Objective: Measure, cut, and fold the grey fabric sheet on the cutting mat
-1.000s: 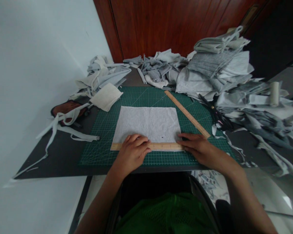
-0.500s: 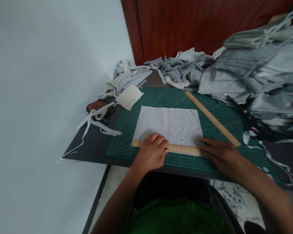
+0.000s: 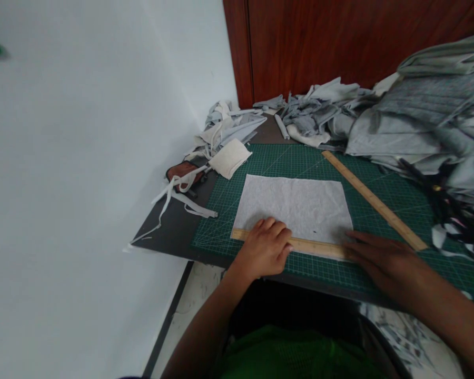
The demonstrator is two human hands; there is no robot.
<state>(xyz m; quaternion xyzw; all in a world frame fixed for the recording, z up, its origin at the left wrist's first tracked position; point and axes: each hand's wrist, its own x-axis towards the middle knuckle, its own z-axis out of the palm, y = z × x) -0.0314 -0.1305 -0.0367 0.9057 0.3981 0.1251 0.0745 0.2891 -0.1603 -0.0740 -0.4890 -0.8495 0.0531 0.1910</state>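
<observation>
A light grey cloth rectangle (image 3: 300, 202) lies flat on the green cutting mat (image 3: 276, 158). Along its near edge runs a wooden ruler (image 3: 316, 247). My left hand (image 3: 266, 247) bears down on the ruler left of its middle, fingers close together and curled over it. At the ruler's right end, my right hand (image 3: 383, 260) rests with its fingers stretched out, slightly blurred, and covers that end and the cloth's near right corner. A second wooden ruler (image 3: 373, 200) lies slanted on the mat, right of the cloth and beyond my right hand.
Black scissors (image 3: 436, 189) lie at the right beside piled grey fabric (image 3: 414, 126). Fabric scraps (image 3: 312, 108) are heaped at the back. A folded cream cloth (image 3: 231, 158), a brown pouch (image 3: 184, 171) and pale strips (image 3: 195, 205) lie at the left, near the white wall (image 3: 82, 158).
The camera view has swung left, so the table and everything on it appear farther right. Both hands keep nearly the same places on the ruler; the right hand is now more blurred.
</observation>
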